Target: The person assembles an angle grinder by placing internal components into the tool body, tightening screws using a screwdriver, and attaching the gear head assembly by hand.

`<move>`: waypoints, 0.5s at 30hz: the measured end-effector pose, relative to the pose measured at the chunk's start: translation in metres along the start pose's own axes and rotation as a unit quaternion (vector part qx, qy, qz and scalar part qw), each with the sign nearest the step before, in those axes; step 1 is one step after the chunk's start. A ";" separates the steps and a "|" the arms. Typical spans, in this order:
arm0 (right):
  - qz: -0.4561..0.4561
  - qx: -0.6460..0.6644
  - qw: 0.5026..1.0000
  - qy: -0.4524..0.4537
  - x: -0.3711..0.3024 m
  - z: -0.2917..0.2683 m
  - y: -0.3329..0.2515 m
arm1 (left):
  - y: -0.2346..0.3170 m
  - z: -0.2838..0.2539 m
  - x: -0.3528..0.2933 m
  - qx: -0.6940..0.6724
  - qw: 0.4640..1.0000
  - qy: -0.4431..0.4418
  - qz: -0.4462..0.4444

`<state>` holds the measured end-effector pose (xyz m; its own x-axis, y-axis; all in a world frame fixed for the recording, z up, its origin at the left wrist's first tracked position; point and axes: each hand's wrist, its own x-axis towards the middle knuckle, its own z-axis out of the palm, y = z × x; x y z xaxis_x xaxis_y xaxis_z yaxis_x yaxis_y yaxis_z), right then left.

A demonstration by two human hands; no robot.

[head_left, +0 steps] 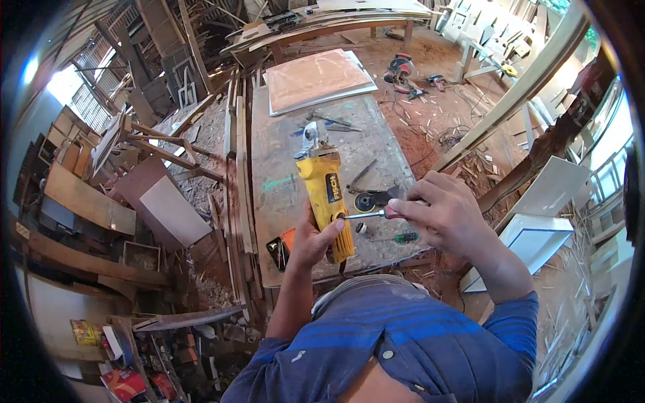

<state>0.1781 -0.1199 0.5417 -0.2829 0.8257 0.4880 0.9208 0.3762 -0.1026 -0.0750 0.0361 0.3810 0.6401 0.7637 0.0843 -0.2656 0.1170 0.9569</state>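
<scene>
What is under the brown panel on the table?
White sheet material shows past the near edge of the brown panel; the part of the table beneath is covered.

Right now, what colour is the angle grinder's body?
The angle grinder's body is yellow, clearest in the head view.

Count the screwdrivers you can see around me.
2 visible: a red-handled screwdriver in the right hand, its tip at the yellow grinder, and what looks like a green-handled screwdriver on the workbench. More may be hidden.

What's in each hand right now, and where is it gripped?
The left hand holds the yellow angle grinder around the near part of its body; the right hand holds a screwdriver by its handle.
</scene>
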 end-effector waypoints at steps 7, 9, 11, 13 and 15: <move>-0.072 -0.096 0.993 0.013 0.005 -0.001 -0.006 | 0.004 0.000 0.005 0.010 0.999 -0.024 -0.018; -0.090 -0.119 0.989 0.018 0.009 -0.005 -0.011 | 0.005 0.002 0.006 0.017 0.999 -0.025 -0.019; -0.119 -0.134 0.984 -0.014 0.009 -0.009 -0.014 | 0.004 0.004 0.007 0.023 0.999 -0.025 -0.021; -0.119 -0.139 0.983 -0.032 0.010 -0.012 -0.016 | 0.000 0.004 0.006 0.034 0.999 -0.017 -0.029; -0.119 -0.146 0.981 -0.050 0.009 -0.014 -0.013 | -0.001 0.006 0.006 0.041 0.998 -0.021 -0.031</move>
<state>0.1674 -0.1228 0.5592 -0.5109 0.7716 0.3789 0.8588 0.4391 0.2638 -0.0668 0.0368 0.3823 0.6830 0.7296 0.0333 -0.1652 0.1100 0.9801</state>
